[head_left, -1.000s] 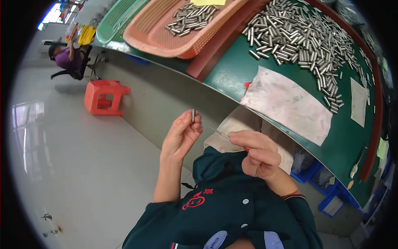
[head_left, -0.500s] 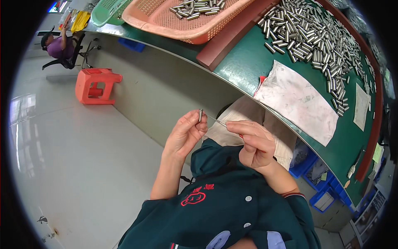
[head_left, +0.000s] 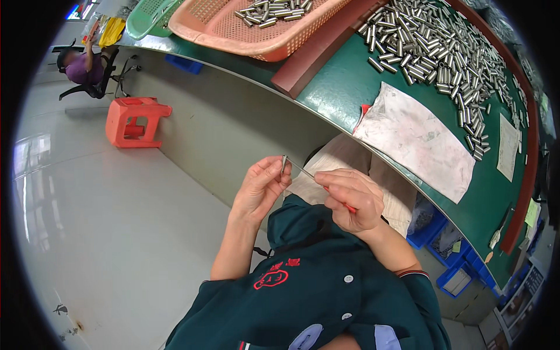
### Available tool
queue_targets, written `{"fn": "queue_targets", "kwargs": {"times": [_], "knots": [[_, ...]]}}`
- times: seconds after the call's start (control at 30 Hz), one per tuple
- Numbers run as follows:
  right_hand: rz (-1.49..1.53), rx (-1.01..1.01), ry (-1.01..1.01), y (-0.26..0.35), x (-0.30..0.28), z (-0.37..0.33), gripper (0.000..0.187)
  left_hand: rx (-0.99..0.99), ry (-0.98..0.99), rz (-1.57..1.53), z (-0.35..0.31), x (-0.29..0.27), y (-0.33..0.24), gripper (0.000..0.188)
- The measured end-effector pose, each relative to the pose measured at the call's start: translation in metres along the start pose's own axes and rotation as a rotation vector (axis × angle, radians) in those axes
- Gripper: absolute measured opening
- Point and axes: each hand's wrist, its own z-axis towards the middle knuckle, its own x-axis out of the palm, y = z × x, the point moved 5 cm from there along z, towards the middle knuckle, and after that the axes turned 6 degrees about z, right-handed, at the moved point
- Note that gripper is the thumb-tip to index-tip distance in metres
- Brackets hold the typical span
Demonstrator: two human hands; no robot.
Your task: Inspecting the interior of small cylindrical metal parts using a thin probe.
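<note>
Between the fingertips of my left hand (head_left: 261, 188) is a short metal tube (head_left: 284, 164), held roughly upright over my lap. My right hand (head_left: 354, 197) is closed round the red handle (head_left: 350, 208) of a thin tool with a slim metal shaft (head_left: 301, 170). The shaft's tip reaches the upper end of the tube; whether it goes inside is too small to tell. A pile of similar metal tubes (head_left: 437, 55) lies on the green tabletop (head_left: 326, 87) to the right, beyond a stained white cloth (head_left: 415, 140).
A pink basket (head_left: 274, 49) with several tubes sits at the table's far end, beside a green basket (head_left: 140, 23). A brown wooden rail (head_left: 315, 55) crosses the tabletop. Blue bins (head_left: 455, 274) stand below at right. A red stool (head_left: 131, 122) and a seated person (head_left: 84, 67) are far left.
My right hand has turned and shifted slightly left, showing more of the red handle. The shaft's tip has come up to the tube's top end. My left hand stays nearly still.
</note>
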Motion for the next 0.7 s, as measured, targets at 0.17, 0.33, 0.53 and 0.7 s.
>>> {"fn": "queue_targets", "kwargs": {"times": [0.17,0.33,0.53,0.7], "knots": [[-0.007,0.034,0.006,0.002,-0.004,0.000,0.028,-0.004,-0.005,-0.017,0.001,0.003,0.004,0.015],[0.005,0.059,0.061,0.007,0.003,0.001,0.022,0.050,-0.044,-0.160,0.005,-0.006,0.003,0.014],[0.053,-0.030,0.034,0.016,-0.002,0.005,0.023,0.280,-0.315,0.185,-0.006,-0.005,-0.010,0.015],[0.072,-0.016,0.045,0.015,0.004,0.003,0.024,0.400,-0.350,0.361,-0.010,0.001,-0.014,0.016]]}}
